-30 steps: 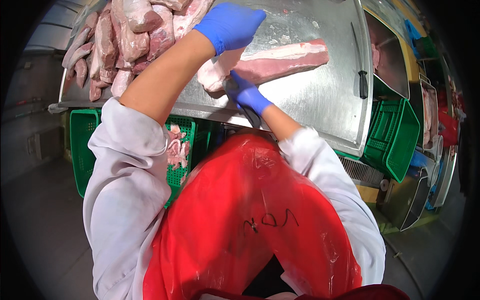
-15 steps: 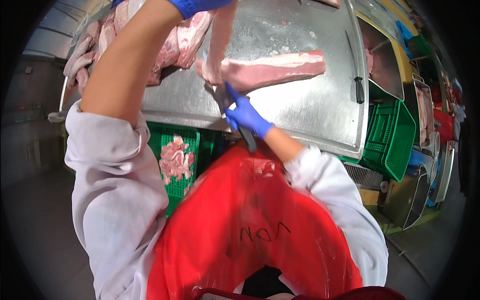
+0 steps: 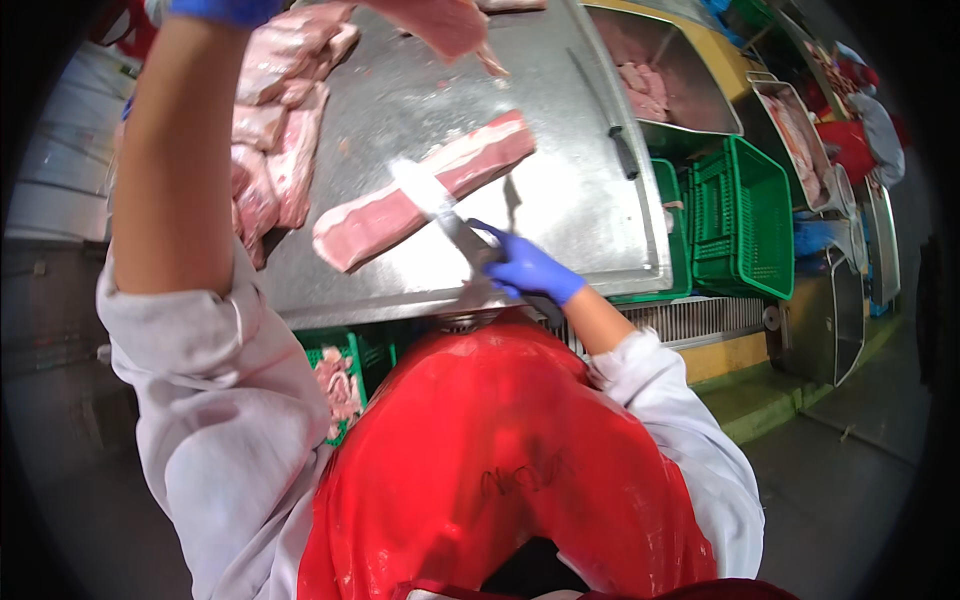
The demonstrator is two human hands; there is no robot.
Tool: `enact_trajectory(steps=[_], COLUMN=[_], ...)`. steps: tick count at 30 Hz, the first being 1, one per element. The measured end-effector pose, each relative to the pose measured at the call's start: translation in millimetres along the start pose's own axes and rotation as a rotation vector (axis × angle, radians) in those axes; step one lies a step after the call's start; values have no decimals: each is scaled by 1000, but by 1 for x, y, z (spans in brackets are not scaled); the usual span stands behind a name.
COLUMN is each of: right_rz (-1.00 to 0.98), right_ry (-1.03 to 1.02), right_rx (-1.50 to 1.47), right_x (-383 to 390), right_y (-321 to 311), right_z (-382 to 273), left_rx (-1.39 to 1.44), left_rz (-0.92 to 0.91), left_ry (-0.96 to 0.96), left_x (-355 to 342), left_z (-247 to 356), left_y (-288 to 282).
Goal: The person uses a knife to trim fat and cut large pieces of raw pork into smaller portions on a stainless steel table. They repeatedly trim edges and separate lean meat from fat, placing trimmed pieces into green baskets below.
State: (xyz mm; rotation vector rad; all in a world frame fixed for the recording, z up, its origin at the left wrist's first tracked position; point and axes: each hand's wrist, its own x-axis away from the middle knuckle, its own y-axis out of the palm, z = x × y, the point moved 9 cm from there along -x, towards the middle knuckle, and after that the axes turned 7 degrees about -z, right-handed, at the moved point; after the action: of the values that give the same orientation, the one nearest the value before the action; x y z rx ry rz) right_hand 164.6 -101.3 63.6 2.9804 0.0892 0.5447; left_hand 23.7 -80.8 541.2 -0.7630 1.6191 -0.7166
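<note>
Left hand (image 3: pixel 228 9) cropped, knife (image 3: pixel 462 236) blurred

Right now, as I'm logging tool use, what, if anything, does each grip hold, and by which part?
The right grip holds a knife by its dark handle. The left grip is cut off at the top, so its hold cannot be told.

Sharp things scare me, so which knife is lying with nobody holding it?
The black-handled knife lying along the right side of the metal table; no hand touches it. The other knife is gripped in the right hand.
</note>
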Motion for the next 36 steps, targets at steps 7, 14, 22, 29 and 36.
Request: enact_trajectory(steps=[7, 14, 22, 29, 36], right_rz=[833, 689, 606, 604, 642], right_ry=[-35, -172, 296, 289, 260], right_rx=[-99, 683, 945, 931, 956], right_x=[242, 212, 169, 174, 177], right_y=[-203, -173, -183, -181, -204], right_z=[124, 95, 112, 114, 122], left_rx=[432, 431, 254, 376, 329], left_rz=[-604, -1159, -791, -799, -884], left_ry=[-348, -533, -595, -646, -656], left_x=[180, 319, 240, 249, 288], left_z=[93, 185, 202, 202, 202], left_y=[293, 437, 506, 520, 492])
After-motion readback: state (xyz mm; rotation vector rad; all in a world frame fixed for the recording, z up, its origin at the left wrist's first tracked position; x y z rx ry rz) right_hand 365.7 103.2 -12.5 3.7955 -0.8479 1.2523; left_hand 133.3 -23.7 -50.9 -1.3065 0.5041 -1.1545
